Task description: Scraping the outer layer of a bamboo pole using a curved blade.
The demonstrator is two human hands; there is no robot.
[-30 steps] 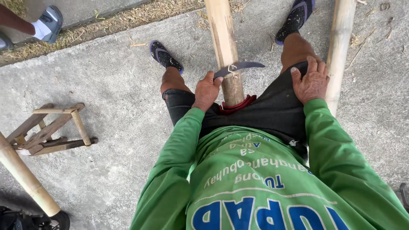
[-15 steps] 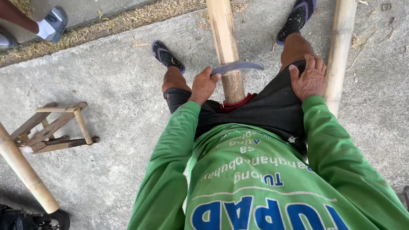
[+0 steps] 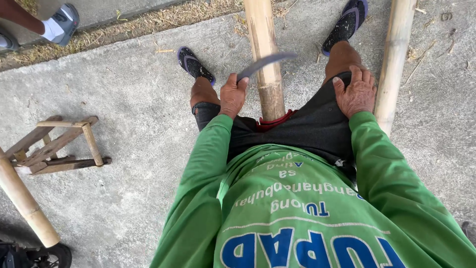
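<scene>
While the left hand (image 3: 233, 95) is clenched around the handle of a curved blade (image 3: 267, 63) laid across a bamboo pole (image 3: 264, 44) between the knees, the right hand (image 3: 356, 90) rests spread, fingers flat, on the right thigh.

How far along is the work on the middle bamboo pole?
Done: the pole lies lengthwise between the legs, its cut end at the lap. In hand: the left hand holds a curved blade laid across the pole; the right hand rests on the thigh. Left: the pole's skin looks whole, with no cut or shavings visible, so shaving seems barely begun. A second pole lies untouched beside the right leg.
</scene>
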